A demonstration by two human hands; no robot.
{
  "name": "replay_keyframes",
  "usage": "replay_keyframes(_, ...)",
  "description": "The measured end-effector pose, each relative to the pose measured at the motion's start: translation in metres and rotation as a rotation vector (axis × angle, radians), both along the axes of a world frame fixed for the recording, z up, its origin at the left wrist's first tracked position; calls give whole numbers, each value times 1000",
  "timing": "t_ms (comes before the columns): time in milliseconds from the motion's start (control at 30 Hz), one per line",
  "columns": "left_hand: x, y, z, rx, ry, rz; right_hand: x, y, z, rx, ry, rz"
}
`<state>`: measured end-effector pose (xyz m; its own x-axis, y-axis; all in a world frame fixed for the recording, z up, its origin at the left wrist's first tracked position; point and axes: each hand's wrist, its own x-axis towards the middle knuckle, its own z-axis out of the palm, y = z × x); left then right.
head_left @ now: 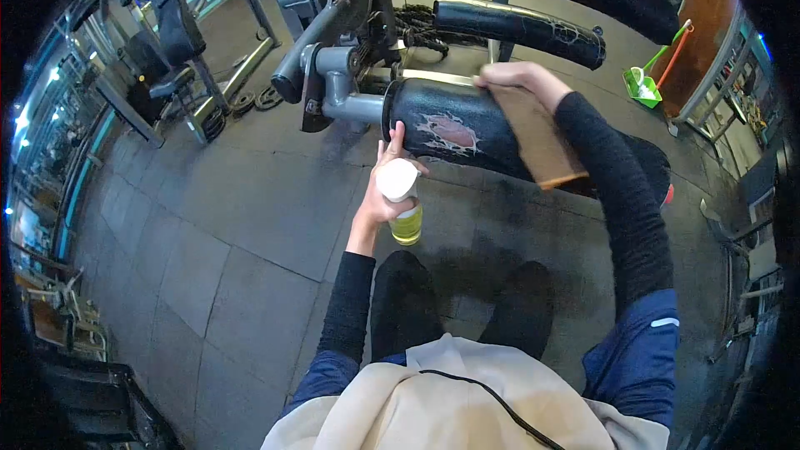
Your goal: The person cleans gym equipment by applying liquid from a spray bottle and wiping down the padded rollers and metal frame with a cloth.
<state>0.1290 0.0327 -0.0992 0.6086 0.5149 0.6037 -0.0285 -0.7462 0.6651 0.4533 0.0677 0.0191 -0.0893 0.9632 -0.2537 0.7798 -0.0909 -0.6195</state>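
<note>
My left hand [382, 196] is wrapped round a bottle with a white top [396, 178] and yellow-green liquid in its lower part. Its fingertips reach up to the near left end of a black padded roller [417, 112] on a gym machine. The roller's cover is torn, with pinkish padding showing. My right hand [521, 79] grips the upper edge of a brown cloth [537, 137], which drapes over the roller towards me. The cloth's far side and part of the right fingers are hidden.
Grey machine arms [346, 104] hold the roller at the left. A second cracked roller [517, 29] sits behind it. Weight plates [268, 98] lie on the floor by a bench machine [175, 33]. A green dustpan [642, 90] stands back right.
</note>
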Motion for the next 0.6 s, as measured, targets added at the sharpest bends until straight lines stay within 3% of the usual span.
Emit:
replay_keyframes(33,0,1,0,-4,8,-4,-32,19,10,-29,-114,151)
replay_keyframes(67,1,2,0,0,5,0,-25,34,-27,499,138,417)
replay_keyframes(100,1,1,0,21,-10,-8,-60,41,-21,436,250,368)
replay_keyframes(133,-1,0,0,42,-24,-16,-98,107,-42,229,212,29)
replay_keyframes(167,-1,1,-2,43,-22,-9,-109,94,-20,220,10,239)
replay_keyframes(200,0,4,-6,67,-19,22,-112,83,-13,220,11,246)
replay_keyframes(267,0,2,-9,92,-25,58,-111,66,-5,197,196,208)
replay_keyframes(333,3,0,-4,27,-33,76,-107,48,-7,330,187,147)
replay_keyframes(400,1,0,0,28,-11,63,-107,33,3,247,-38,-112)
replay_keyframes(600,6,-5,-1,9,-113,23,-62,-75,39,291,-326,-203)
